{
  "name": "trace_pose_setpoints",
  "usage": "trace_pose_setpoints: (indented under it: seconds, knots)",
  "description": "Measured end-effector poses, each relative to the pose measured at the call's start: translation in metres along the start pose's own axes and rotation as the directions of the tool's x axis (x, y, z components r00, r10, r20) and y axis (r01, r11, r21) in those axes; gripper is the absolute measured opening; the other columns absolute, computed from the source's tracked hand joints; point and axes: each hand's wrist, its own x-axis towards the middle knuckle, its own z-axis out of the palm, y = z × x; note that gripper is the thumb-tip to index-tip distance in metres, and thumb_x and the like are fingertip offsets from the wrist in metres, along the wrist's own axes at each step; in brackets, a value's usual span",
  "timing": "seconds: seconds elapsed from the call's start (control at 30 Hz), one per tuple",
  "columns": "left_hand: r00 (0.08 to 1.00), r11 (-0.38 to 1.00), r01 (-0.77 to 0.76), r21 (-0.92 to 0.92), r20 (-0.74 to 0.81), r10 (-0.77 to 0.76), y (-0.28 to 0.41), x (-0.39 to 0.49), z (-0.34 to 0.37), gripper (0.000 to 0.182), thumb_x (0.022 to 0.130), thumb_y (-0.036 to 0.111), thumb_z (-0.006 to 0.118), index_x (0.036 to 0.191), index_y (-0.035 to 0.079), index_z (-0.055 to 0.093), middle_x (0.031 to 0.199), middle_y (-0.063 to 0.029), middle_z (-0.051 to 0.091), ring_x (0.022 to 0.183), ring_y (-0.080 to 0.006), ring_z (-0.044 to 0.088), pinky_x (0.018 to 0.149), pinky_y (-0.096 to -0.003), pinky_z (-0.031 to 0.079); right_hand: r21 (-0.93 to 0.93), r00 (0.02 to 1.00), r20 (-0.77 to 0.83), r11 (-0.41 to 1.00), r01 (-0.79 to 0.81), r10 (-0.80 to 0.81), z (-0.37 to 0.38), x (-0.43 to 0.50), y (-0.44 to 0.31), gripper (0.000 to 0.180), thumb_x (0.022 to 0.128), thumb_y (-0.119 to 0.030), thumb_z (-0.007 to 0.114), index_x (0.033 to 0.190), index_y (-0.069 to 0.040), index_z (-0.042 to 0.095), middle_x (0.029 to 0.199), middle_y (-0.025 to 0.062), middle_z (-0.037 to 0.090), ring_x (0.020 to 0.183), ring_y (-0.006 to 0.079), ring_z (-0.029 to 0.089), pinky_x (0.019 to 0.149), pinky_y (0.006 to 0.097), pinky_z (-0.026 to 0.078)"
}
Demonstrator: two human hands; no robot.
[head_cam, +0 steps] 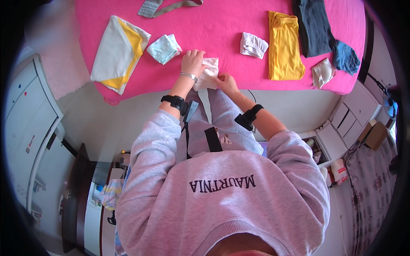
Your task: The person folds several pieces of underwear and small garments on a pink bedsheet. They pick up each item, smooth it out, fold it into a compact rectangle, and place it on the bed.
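Note:
A small pale pink cloth (209, 68) lies at the near edge of the bed, between my two hands. My left hand (193, 62) rests over its left side, the thumb on the fabric. With thumb and fingertips my right hand (226, 82) pinches its right edge. Just left of it sits a folded pale mint cloth (163, 49), and farther left a folded white and yellow garment (120, 56). To the right are a folded whitish cloth (253, 45) and folded yellow trousers (283, 48).
On the pink bed cover (221, 25), dark trousers (314, 28), a bunched blue denim piece (346, 58) and a beige bra (323, 73) lie at the right. A grey strap garment (176, 5) is at the far edge. White drawers (346, 118) stand right of the bed.

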Motion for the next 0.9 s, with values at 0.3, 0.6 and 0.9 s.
trace_pose_setpoints:
  seconds: [0.3,0.6,0.9]
  knots:
    - [0.968,0.999,-0.039,-0.021,0.248,0.043,-0.008,0.002,0.011,0.027,0.072,0.022,0.072,0.09,0.004,0.061,0.095,-0.0154,0.061,0.094,-0.0346,0.057,0.084,-0.0429,0.046,0.51,0.976,0.043,0.835,-0.207,0.215,0.012,-0.019,-0.007,0.037,0.077,-0.023,0.073,0.1,0.002,0.06,0.086,0.0084,0.065,0.075,0.0132,0.062,0.065,0.0286,0.049]
    - [0.948,0.886,-0.077,-0.457,-0.309,-0.077,0.075,-0.051,-0.058,0.016,0.076,0.003,0.062,0.073,0.0,0.047,0.075,-0.0179,0.046,0.069,-0.0389,0.051,0.06,-0.0465,0.041,0.227,0.815,-0.521,0.88,0.418,-0.253,-0.023,-0.063,-0.104,0.029,0.078,-0.016,0.07,0.097,-0.001,0.052,0.084,0.0149,0.062,0.076,0.0225,0.063,0.067,0.0349,0.049]
    - [0.941,0.664,-0.219,-0.715,-0.335,-0.051,0.088,-0.045,-0.138,0.023,0.079,0.002,0.066,0.1,0.002,0.056,0.094,-0.0067,0.059,0.085,-0.0152,0.062,0.074,-0.0265,0.051,-0.055,0.559,-0.52,0.678,0.733,-0.646,-0.042,-0.117,-0.202,0.026,0.078,-0.003,0.064,0.103,0.001,0.057,0.098,0.0142,0.057,0.091,0.027,0.061,0.078,0.0345,0.049]
